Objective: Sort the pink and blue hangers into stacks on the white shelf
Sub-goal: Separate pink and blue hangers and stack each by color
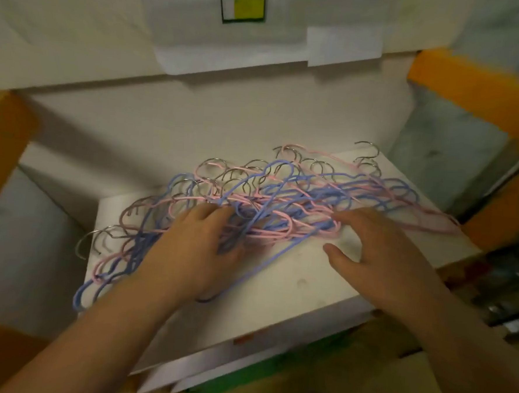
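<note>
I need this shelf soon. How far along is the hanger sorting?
Barely started. Nothing looks sorted: pink hangers and blue hangers lie tangled in one pile on the white shelf. In hand: the left hand is curled into the pile's middle, while the right hand rests spread on its right side. Left: separating both colours into stacks.

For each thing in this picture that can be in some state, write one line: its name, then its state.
pink and blue hangers: tangled in one mixed heap, not yet sorted.
white shelf: bears the heap; no separate stacks on it.
left hand: resting on the heap, fingers among the hangers.
right hand: fingers spread, fingertips at the heap's near edge.
green-bordered label: stuck flat to the white panel above.
</note>
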`<move>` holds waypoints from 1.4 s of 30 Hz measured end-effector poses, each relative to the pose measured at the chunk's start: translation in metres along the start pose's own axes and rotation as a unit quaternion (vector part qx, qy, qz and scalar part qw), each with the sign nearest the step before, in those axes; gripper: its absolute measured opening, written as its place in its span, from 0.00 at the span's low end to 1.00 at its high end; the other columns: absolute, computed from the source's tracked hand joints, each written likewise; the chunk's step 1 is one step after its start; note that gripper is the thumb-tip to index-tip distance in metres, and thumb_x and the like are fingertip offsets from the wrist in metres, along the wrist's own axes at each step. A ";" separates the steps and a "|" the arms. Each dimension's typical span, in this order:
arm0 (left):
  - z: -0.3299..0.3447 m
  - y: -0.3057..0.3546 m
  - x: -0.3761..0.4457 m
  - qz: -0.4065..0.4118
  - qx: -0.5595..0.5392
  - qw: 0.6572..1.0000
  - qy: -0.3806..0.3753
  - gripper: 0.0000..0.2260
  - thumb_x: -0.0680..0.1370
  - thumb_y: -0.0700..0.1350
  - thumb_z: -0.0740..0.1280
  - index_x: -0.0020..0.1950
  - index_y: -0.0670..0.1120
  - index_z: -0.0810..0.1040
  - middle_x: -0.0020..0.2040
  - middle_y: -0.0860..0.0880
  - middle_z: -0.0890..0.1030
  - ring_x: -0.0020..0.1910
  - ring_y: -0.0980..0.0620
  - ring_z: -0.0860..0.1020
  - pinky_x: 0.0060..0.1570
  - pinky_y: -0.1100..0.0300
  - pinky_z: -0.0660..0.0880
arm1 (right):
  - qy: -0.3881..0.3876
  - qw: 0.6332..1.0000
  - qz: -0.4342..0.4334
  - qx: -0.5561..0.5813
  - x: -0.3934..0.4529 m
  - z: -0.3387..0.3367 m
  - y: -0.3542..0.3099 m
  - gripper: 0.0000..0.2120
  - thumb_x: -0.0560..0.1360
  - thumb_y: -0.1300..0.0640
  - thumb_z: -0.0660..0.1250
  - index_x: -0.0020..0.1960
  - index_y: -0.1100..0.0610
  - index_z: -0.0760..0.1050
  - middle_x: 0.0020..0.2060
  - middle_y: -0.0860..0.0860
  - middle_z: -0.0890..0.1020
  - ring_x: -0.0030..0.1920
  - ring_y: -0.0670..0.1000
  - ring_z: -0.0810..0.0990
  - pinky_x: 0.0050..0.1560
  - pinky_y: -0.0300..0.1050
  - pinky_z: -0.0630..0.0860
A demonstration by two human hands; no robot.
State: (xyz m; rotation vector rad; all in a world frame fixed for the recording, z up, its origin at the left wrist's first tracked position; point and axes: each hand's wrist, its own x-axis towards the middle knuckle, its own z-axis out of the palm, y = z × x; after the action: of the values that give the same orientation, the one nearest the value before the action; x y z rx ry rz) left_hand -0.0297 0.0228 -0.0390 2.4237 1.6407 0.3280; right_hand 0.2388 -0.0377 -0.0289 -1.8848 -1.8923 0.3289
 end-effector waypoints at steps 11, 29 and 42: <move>-0.002 0.022 0.052 -0.149 0.088 0.982 -0.079 0.57 0.49 0.84 0.53 0.72 0.55 0.64 0.67 0.48 0.69 0.64 0.41 0.71 0.63 0.50 0.68 | -0.061 0.986 -0.154 0.012 0.071 -0.011 0.041 0.23 0.74 0.42 0.65 0.67 0.45 0.69 0.60 0.42 0.73 0.62 0.46 0.70 0.62 0.46 0.71; -0.029 0.025 0.009 -0.175 -0.017 0.979 0.101 0.35 0.68 0.52 0.77 0.72 0.49 0.69 0.66 0.48 0.71 0.60 0.46 0.74 0.62 0.56 0.69 | -0.201 0.916 -0.341 -0.060 0.098 0.002 0.017 0.41 0.67 0.31 0.67 0.74 0.42 0.57 0.68 0.43 0.63 0.69 0.49 0.61 0.69 0.46 0.61; -0.022 0.021 -0.026 -0.178 -0.003 0.973 0.144 0.35 0.68 0.49 0.78 0.72 0.52 0.68 0.68 0.51 0.69 0.65 0.46 0.71 0.63 0.44 0.71 | -0.230 0.879 -0.393 -0.143 0.113 0.030 -0.018 0.36 0.62 0.33 0.71 0.64 0.48 0.69 0.57 0.48 0.66 0.59 0.52 0.66 0.56 0.54 0.73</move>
State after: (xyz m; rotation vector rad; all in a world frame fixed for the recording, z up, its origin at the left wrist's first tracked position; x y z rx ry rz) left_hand -0.0266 -0.0085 -0.0139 2.0933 2.1440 0.6450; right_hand 0.2124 0.0781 -0.0306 -1.0598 -2.9737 0.2412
